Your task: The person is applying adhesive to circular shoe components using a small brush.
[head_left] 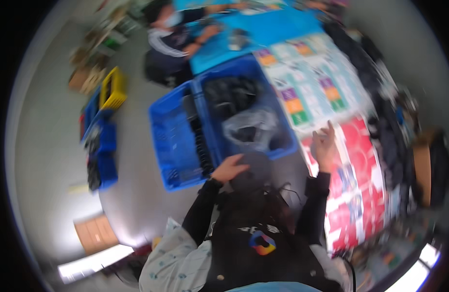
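Note:
My left hand (229, 168) is beside the near corner of a blue plastic crate. Its thumb and fingers are apart and reach to the edge of a dark grey rounded shape (253, 171), whose kind I cannot make out. Over the table's printed cover (312, 92) is my right hand (325, 146), fingers raised and spread, with nothing visible in it. Motion blurs both hands. Inside the blue crate (284, 131) lie a clear plastic bag (253, 124) and several black pieces (231, 95).
Another blue crate (171, 138) adjoins on the left, with a row of black parts along its side. A co-worker (171, 41) sits at the far blue table (282, 24). Yellow (115, 90) and blue bins (106, 168) stand farther left. Dark items line the table's right edge.

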Demonstrator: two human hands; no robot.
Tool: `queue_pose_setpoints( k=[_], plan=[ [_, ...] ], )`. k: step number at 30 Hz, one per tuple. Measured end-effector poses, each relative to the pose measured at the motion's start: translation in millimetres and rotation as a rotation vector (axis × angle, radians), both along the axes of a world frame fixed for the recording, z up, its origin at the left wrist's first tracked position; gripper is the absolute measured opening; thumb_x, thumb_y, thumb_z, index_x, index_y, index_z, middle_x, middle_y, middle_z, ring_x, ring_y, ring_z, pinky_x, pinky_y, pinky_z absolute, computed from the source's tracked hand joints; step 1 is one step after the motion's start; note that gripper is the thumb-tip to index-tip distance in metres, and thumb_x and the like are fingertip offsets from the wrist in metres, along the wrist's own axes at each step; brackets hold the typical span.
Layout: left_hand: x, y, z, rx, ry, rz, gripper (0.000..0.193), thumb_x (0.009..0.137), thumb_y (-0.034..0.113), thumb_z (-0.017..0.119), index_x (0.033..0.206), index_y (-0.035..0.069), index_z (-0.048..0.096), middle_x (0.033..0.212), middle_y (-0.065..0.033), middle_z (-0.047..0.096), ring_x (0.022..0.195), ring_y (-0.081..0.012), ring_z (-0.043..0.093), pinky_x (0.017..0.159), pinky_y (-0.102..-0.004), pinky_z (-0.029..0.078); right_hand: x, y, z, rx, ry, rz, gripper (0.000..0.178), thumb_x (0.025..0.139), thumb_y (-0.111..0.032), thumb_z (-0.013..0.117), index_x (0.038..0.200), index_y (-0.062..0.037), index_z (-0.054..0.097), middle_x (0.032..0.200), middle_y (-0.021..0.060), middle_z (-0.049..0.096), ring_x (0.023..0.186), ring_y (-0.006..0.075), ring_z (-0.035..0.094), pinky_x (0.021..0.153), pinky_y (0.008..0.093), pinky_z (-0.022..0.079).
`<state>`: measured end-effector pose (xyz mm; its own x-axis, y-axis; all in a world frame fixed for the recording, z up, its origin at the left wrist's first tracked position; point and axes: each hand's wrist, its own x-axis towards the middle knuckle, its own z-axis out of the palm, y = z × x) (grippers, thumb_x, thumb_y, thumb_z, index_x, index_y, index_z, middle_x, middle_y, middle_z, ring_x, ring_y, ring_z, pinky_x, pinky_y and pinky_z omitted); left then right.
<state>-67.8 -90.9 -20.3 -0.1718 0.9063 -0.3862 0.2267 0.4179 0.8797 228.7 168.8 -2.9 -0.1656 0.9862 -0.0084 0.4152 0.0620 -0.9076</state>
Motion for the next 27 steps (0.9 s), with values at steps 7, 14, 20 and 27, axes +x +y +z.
queue_pose_setpoints(
  k=[7, 14, 20, 27],
  plan=[
    [42, 30, 168, 0.212, 0.195, -0.4, 0.04, 0.097, 0.014, 0.067, 0.134, -0.001, 0.062, 0.114, -0.0156, 0.073, 0.101, -0.0223, 0.071, 0.091, -0.0342, 0.054, -75, -66, 272, 0.35, 0.992, 0.684, 0.044, 0.081, 0.024, 0.058, 0.113, -0.0052, 0.049, 0.129, 0.0138, 0.046, 0.072, 0.0107, 0.061, 0.063, 0.0222, 0.051],
    [11, -36, 155, 0.742, -0.794, 0.203, 0.034, 0.094, 0.002, 0.064, 0.127, 0.002, 0.061, 0.112, -0.0148, 0.071, 0.103, -0.0309, 0.069, 0.089, -0.0391, 0.057, -155, -51, 306, -0.356, 1.475, 1.118, 0.033, 0.087, 0.014, 0.052, 0.105, -0.0126, 0.052, 0.115, 0.0077, 0.051, 0.066, 0.0085, 0.045, 0.046, 0.0191, 0.031],
    [6, -46, 165, 1.161, -0.867, -0.013, 0.026, 0.097, 0.013, 0.057, 0.123, 0.008, 0.06, 0.083, -0.0183, 0.067, 0.068, -0.031, 0.061, 0.055, -0.0359, 0.049, -142, -55, 296, -0.557, 1.718, 1.288, 0.029, 0.088, 0.014, 0.052, 0.097, -0.0132, 0.048, 0.105, 0.008, 0.046, 0.064, 0.0103, 0.045, 0.043, 0.0192, 0.037],
    [17, -68, 171, 0.975, -0.572, 0.077, 0.028, 0.095, 0.02, 0.067, 0.119, 0.008, 0.064, 0.081, -0.02, 0.07, 0.066, -0.0329, 0.062, 0.055, -0.0435, 0.054, -120, -4, 288, -0.477, 2.041, 1.319, 0.02, 0.092, 0.009, 0.052, 0.099, -0.0102, 0.049, 0.113, 0.0097, 0.049, 0.066, 0.0134, 0.046, 0.044, 0.0253, 0.04]
  ],
)
